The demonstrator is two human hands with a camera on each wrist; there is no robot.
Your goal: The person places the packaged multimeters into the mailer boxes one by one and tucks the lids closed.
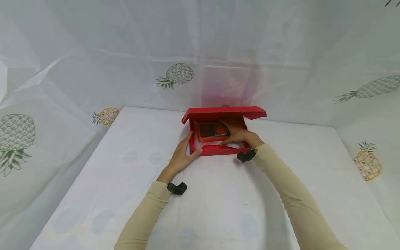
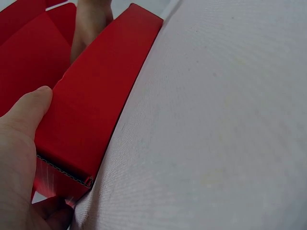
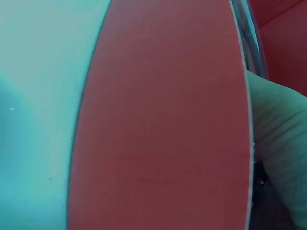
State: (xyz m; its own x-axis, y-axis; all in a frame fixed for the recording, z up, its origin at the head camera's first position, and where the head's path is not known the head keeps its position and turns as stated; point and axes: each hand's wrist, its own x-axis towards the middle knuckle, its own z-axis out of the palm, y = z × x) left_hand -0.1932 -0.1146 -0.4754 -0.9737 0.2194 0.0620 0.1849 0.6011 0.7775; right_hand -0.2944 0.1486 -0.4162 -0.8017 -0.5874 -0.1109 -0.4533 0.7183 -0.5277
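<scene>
A red cardboard box [image 1: 215, 151] lies on the table with its lid [image 1: 222, 110] raised at the back. Inside it sits an orange device [image 1: 206, 139] with a dark face and a round orange part; its exact kind is unclear. My left hand [image 1: 181, 154] grips the box's near left corner, the thumb on the front wall [image 2: 91, 100] and the fingers along the left side. Reaching in from the right, my right hand [image 1: 238, 133] holds the device's right end, thumb in front and fingers behind. In the right wrist view the box wall hides the fingertips.
Clear plastic wrap [image 1: 197, 144] shows around the device in the box. A white cloth [image 1: 212, 198] covers the table. Behind the box hangs a pale sheet [image 1: 125, 76] printed with pineapples. Each wrist wears a small black camera [image 1: 177, 188].
</scene>
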